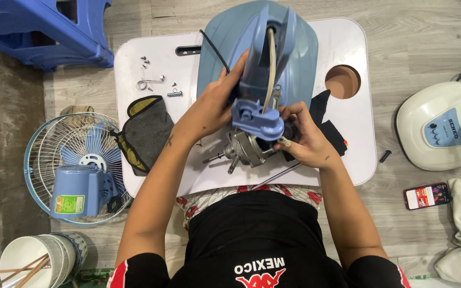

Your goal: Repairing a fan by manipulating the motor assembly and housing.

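The left hand [213, 104] is clamped around the side of a blue plastic fan stand column [265, 50], fingers wrapped over its edge, while the right hand [301, 136] grips the lower end of the same assembly, its fingers closed around the dark parts beside a blue plastic hinge bracket [257, 118]. The two hands are close together but not touching, with the bracket between them. Just below the bracket, between the wrists, sits a bare grey metal fan motor [244, 149] with its shaft pointing toward the left forearm. A cream-coloured cable [269, 64] runs up the middle of the column, beyond the fingers. The column rises from a wide pale blue plastic fan base [305, 58] lying on a white plastic folding table [356, 133] with a round hole beyond the right hand. Beside the left forearm lies a grey cloth with yellow trim [148, 130], and beyond it, farther from the left hand, a few small metal screws and a spring clip [153, 81]. A black cloth [329, 133] shows just past the right hand. Well off the left elbow, on the floor, a round wire fan grille with blue blades and a blue motor cover [76, 170] lies flat. Well off the right hand stands a white fan base with a blue control panel [438, 125], and nearer the right elbow a smartphone [427, 196] lies on the floor.
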